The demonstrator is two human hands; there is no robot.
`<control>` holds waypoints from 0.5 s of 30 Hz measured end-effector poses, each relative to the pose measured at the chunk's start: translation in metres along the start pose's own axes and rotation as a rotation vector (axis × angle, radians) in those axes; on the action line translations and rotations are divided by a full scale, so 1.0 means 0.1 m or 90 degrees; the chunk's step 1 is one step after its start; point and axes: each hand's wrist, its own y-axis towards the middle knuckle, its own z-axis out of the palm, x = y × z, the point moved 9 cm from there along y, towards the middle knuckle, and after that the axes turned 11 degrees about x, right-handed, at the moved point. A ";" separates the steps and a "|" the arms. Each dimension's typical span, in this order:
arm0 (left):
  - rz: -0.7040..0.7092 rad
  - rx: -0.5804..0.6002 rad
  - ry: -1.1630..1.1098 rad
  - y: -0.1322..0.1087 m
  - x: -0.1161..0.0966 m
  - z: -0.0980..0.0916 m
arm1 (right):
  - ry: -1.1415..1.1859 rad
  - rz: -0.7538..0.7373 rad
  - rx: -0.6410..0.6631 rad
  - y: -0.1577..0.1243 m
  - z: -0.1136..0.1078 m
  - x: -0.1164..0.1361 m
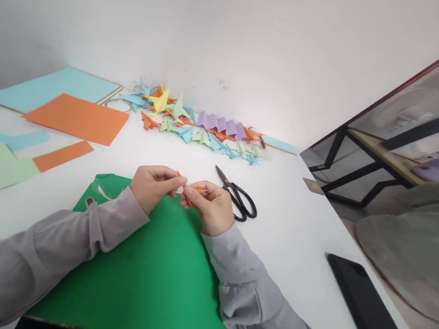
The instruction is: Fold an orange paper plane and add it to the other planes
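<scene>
Both hands meet above the far end of a green sheet (pixel 150 276). Between them is a small orange folded paper piece (pixel 196 200) with pointed tips, partly hidden by the fingers. My left hand (pixel 155 184) pinches one narrow tip of it between thumb and forefinger. On the other side, my right hand (pixel 212 208) is closed on its body, thumb on top. Black-handled scissors (pixel 237 195) lie just beyond my right hand, blades pointing away to the upper left.
Along the wall lie several folded paper cranes (pixel 160 99) and a purple pleated paper strip (pixel 221 125). Orange sheet (pixel 79 118), blue sheet (pixel 55 89) and green paper (pixel 6 165) are at the left. A black flat device (pixel 370 319) rests near the right table edge.
</scene>
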 end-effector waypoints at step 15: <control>-0.001 -0.047 0.041 0.04 0.01 -0.10 | 0.165 0.098 0.039 -0.01 0.15 -0.17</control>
